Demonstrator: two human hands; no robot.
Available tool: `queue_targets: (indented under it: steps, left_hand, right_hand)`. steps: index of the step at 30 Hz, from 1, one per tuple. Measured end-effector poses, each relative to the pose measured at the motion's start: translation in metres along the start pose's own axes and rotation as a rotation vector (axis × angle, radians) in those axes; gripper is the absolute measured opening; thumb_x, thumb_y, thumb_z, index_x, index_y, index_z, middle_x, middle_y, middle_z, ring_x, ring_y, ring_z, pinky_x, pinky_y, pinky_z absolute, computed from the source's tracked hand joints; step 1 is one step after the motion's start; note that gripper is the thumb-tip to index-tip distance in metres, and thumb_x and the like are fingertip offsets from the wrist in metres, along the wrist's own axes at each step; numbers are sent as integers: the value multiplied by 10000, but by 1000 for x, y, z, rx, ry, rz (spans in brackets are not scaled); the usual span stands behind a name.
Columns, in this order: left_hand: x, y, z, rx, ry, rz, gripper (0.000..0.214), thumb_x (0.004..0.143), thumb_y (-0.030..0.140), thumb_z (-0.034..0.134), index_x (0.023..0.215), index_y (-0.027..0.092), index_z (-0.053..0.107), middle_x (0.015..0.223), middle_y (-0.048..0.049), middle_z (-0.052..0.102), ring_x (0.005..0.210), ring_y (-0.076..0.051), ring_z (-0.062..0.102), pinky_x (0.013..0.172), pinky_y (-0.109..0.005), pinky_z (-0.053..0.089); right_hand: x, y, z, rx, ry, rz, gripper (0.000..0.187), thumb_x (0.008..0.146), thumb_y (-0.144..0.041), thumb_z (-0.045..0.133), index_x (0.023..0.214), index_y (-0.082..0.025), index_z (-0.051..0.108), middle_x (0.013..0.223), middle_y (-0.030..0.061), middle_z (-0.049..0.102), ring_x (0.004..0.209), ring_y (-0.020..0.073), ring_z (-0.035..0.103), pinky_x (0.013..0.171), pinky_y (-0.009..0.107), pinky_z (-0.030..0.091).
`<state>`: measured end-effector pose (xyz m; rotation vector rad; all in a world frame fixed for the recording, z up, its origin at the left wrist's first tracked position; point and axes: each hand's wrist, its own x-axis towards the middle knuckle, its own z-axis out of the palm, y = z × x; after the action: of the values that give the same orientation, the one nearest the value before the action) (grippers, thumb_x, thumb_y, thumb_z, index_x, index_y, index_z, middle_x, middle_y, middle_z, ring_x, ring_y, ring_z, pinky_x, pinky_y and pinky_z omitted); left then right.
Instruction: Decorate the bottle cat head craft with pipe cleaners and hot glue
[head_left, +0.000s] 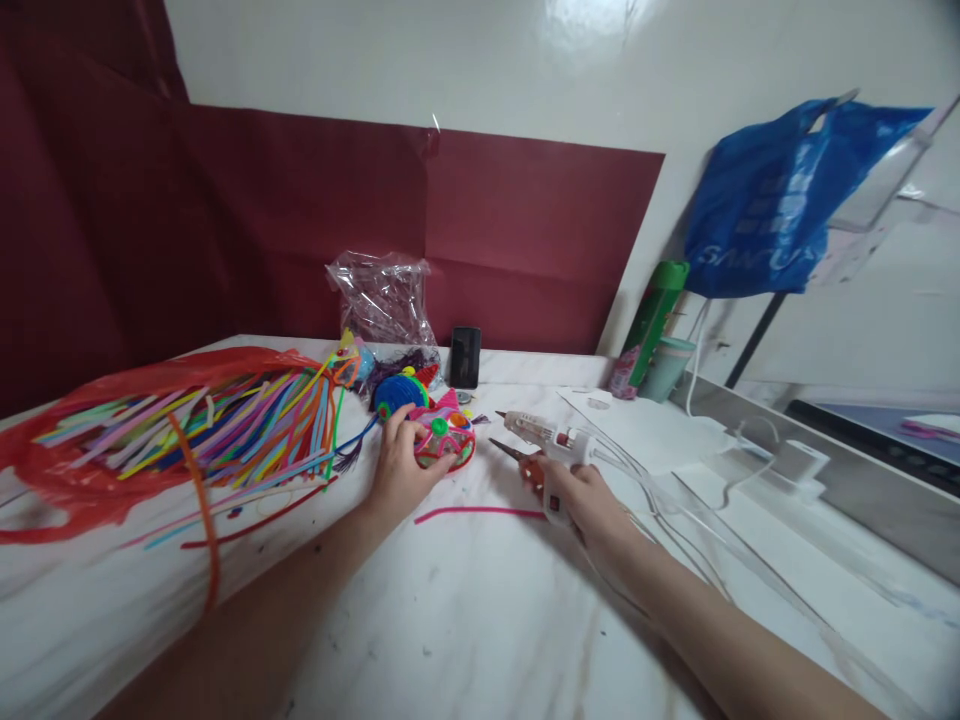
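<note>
Left hand: the left hand [401, 455] is down on the worktop [450, 620], fingers curled round the near-left edge of the round craft piece [448, 440], gripping it.
Craft piece: coils of pink, green and red, sitting mid-worktop, just right of the left hand, with a blue ball [400, 393] right at its far-left side.
Right hand: the right hand [583, 500] is wrapped tight round the grip of a white glue gun [551, 442].
Glue gun: right of the craft piece, nozzle pointing left towards it, with a clear gap between tip and piece. Whether the gun rests on the worktop, I cannot tell.
Pink strip: a pink strip [480, 514] lies flat between the two hands, on the near side.
Left side: a red bag [67, 470] lies open, a bundle of coloured pipe cleaners [225, 425] fanned out on it.
Far edge: a clear bag [382, 295] and a small black object [465, 357] stand against the maroon paper [262, 220].
Far right: a green can [651, 320] leans by a pale cup [667, 368], and a blue bag [780, 200] hangs above them.
</note>
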<state>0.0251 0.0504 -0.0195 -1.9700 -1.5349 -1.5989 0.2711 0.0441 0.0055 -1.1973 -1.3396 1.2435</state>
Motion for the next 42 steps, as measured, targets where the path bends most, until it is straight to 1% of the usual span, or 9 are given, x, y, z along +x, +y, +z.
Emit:
queue_targets:
  steps: [5,9,13,15,17,19,24,30,42]
  left_hand:
    - [-2,8,0,100,6,87,183,771,206,644,736,212,464,1257,-147,520,1250,-310,474,1033,-501,403]
    - [-3,10,0,76,-33,120,160,822,138,543,697,216,483,1267,-120,544,1273,-295,446,1047,-506,388]
    - [-2,8,-2,8,20,70,76,807,191,592,828,215,523,1261,-120,538,1258,-282,473,1047,-479,401]
    - [0,4,-3,5,26,32,306,755,241,673,1024,203,533,1321,-140,503,1282,-302,457,1063,-485,388]
    - [1,-1,-3,18,-48,49,525,709,283,731,1176,204,505,1376,-148,479,1318,-329,422,1085,-505,362]
    - [1,-6,-1,16,-139,82,593,711,302,739,1242,212,492,1387,-143,491,1336,-333,408,1098,-510,349]
    - [-3,-5,8,4,-192,75,524,751,192,679,1246,198,508,1383,-147,509,1325,-305,436,1088,-502,367]
    - [-5,1,12,5,-214,117,538,755,143,646,1262,240,494,1401,-116,495,1335,-295,424,1101,-518,356]
    - [-3,-2,12,-29,-226,128,635,766,146,634,1360,266,444,1402,-95,481,1328,-287,425,1115,-501,358]
  right_hand:
    - [-12,0,4,-178,-54,-159,422,790,-535,607,916,-148,718,782,65,719,631,163,586,558,251,423]
    - [-20,1,8,-275,-118,-163,424,810,-548,575,964,-174,703,832,59,708,612,153,539,553,260,402]
    - [-24,-2,14,-256,-129,-147,415,791,-550,585,907,-169,703,799,61,688,614,162,532,548,265,392]
    - [-25,-6,16,-174,-161,-88,436,798,-555,562,876,-151,707,767,68,689,610,164,541,547,262,393]
    - [-26,-10,15,-92,-210,-22,465,815,-558,525,899,-139,708,741,69,694,582,156,537,533,256,385]
    - [-26,-11,14,-104,-224,-16,470,829,-553,504,920,-140,708,743,68,697,574,153,536,529,254,383]
    - [-25,-3,10,-421,-148,-220,384,827,-524,549,826,-176,712,751,53,676,670,199,576,603,290,432]
    - [-21,7,12,-571,-216,-604,187,866,-328,538,748,-200,605,747,34,612,702,191,549,643,289,421]
    - [-22,9,14,-629,-201,-647,168,899,-297,477,785,-206,560,803,56,621,727,201,557,648,301,418]
